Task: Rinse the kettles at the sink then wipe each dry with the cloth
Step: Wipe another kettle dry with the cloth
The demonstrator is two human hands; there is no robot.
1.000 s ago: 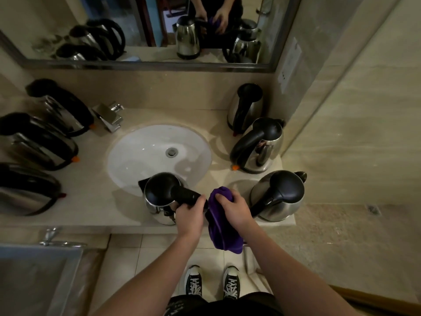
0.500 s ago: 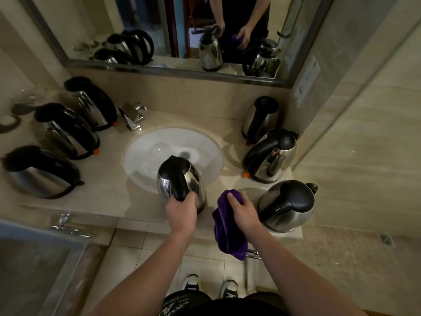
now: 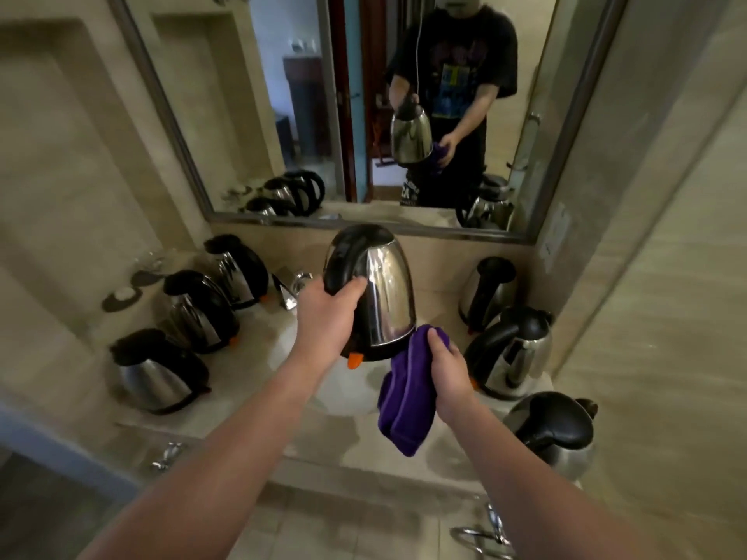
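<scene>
Steel and black plastic, the kettle hung upright in the air above the sink, which it largely hid from view. Your left hand had its fingers curled round the black handle and carried the kettle clear of the surface. Your right hand gripped the purple cloth, bunched, with its upper fold touching the kettle's lower right edge and the rest drooping below. Left of the sink, three more kettles stood in a row on the surface, the tap just behind them. Right of the sink stood another three kettles, the nearest one at the surface's front edge. Behind the sink, the mirror showed you holding the kettle and cloth.
</scene>
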